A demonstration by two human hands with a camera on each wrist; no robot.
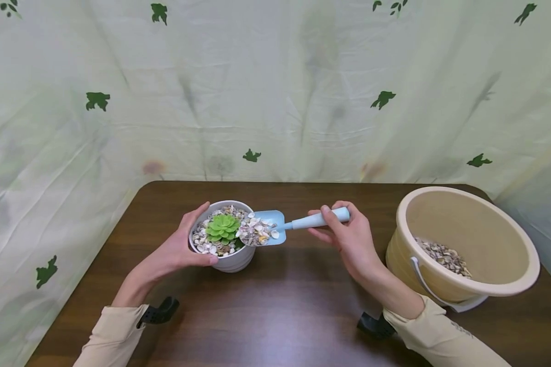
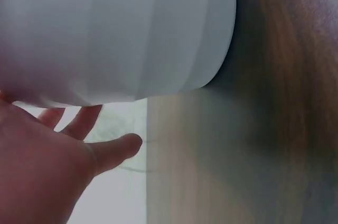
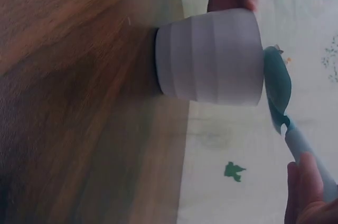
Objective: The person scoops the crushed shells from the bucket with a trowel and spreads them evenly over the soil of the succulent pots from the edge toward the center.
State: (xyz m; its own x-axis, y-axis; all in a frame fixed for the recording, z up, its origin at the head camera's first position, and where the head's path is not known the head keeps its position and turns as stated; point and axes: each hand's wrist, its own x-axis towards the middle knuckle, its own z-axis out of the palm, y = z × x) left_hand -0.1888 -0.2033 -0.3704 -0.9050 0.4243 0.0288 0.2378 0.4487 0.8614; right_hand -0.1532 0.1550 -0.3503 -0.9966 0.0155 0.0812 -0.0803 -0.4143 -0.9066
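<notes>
A white ribbed flowerpot (image 1: 239, 262) stands on the table, with a green succulent (image 1: 222, 228) in the middle of small shells and stones. My left hand (image 1: 183, 247) holds the pot from its left side, thumb at the near rim and fingers round the far side. In my right hand (image 1: 352, 239) is the handle of a light blue trowel (image 1: 313, 220). Its blade, loaded with small pale shells (image 1: 253, 232), overlaps the pot's right rim. Seen from the right wrist, the trowel blade (image 3: 278, 78) lies right at the pot's rim.
At the right of the brown wooden table (image 1: 266, 306) stands a cream bucket (image 1: 399, 255) with a lowered handle (image 1: 424, 280). More small shells (image 1: 445, 259) lie at its bottom. Behind the table hangs a pale curtain (image 1: 275, 92) with green leaf prints.
</notes>
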